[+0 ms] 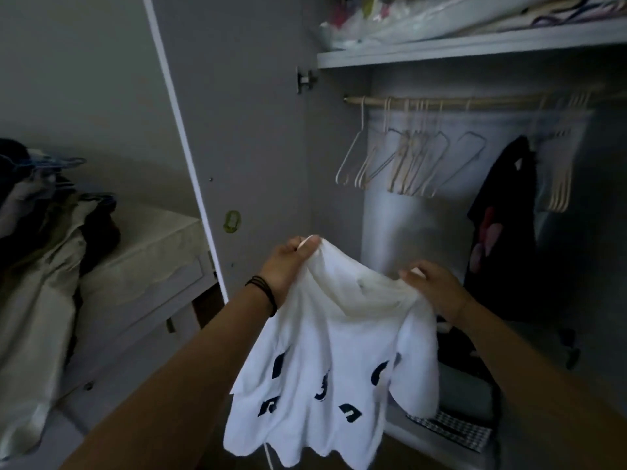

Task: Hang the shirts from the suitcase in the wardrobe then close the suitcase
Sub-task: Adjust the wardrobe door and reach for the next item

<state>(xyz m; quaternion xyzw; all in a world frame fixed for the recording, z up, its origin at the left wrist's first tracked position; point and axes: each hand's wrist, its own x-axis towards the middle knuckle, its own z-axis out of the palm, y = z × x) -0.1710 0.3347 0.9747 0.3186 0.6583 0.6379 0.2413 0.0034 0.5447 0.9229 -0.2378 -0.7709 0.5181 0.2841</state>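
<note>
I hold a white shirt (325, 368) with dark printed letters up in front of the open wardrobe (339, 171). My left hand (288, 266) grips its top left shoulder. My right hand (437, 286) pinches the fabric near the collar on the right. The shirt hangs down between my arms. Above it a wooden rail (441, 102) carries several empty pale hangers (403, 161). A black shirt (505, 232) with a pink print hangs on the rail to the right. No suitcase shows in this view.
The wardrobe door (244, 137) stands open on the left. Folded clothes (464, 391) lie on the wardrobe floor. A shelf (475, 45) above the rail holds bags. A white dresser (152, 266) and a pile of clothes (40, 249) stand at the left.
</note>
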